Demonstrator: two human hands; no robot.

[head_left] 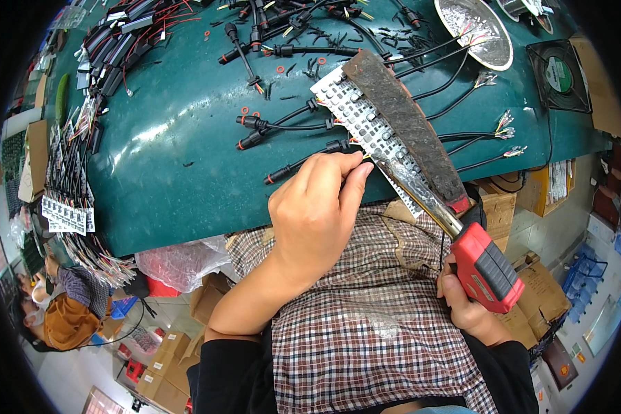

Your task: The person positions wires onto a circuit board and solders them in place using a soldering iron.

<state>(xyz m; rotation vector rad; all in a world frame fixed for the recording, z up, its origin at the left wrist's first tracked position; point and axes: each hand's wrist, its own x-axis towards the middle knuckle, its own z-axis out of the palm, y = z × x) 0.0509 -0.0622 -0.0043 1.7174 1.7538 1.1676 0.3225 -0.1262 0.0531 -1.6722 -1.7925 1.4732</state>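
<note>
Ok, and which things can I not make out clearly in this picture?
In the head view:
- Right hand: most fingers are hidden behind the red-handled tool.
- White circuit boards: partly covered by the dark bar.
- Left hand: the detail at its fingertips is too small to tell whether they pinch a wire.
- Black cables: some at the top are cut off by the picture's edge.

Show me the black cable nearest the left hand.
The lowermost black cable running left from the central white circuit board, beside the left hand; others lie farther away.
</note>
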